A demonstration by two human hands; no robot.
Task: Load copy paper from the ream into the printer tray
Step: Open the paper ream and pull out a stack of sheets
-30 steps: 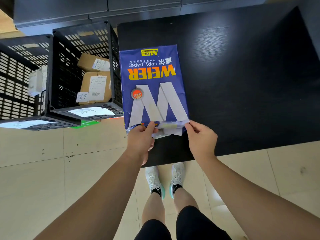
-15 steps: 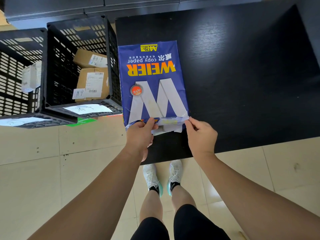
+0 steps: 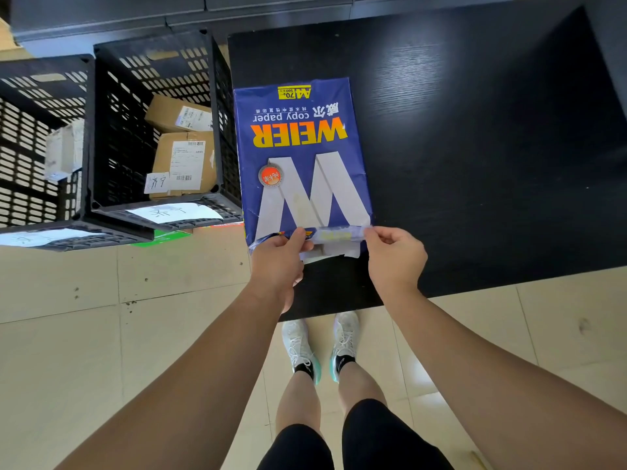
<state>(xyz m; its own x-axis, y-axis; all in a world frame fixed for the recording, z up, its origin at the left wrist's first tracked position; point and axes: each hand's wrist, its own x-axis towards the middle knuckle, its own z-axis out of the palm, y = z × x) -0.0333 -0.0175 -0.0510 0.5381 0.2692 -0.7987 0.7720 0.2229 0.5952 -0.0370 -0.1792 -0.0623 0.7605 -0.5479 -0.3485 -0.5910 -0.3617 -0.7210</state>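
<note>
A blue ream of copy paper (image 3: 302,154), printed with a big white W and orange lettering, lies flat on the black table (image 3: 475,147) near its left edge. Its near end is torn open, and white sheets show under a loose wrapper flap (image 3: 334,235). My left hand (image 3: 278,262) pinches the wrapper at the near left corner. My right hand (image 3: 395,256) pinches the same flap at the near right corner. No printer or printer tray is in view.
Two black slotted crates stand on the floor to the left, the nearer crate (image 3: 217,106) holding cardboard parcels (image 3: 185,167). Dark cabinets (image 3: 135,15) run along the back. Beige floor tiles and my own shoes (image 3: 319,347) lie below the table's near edge.
Both hands keep their pinch on the near end of the wrapper; the flap between them looks pulled a little tauter. The ream has not shifted on the table.
</note>
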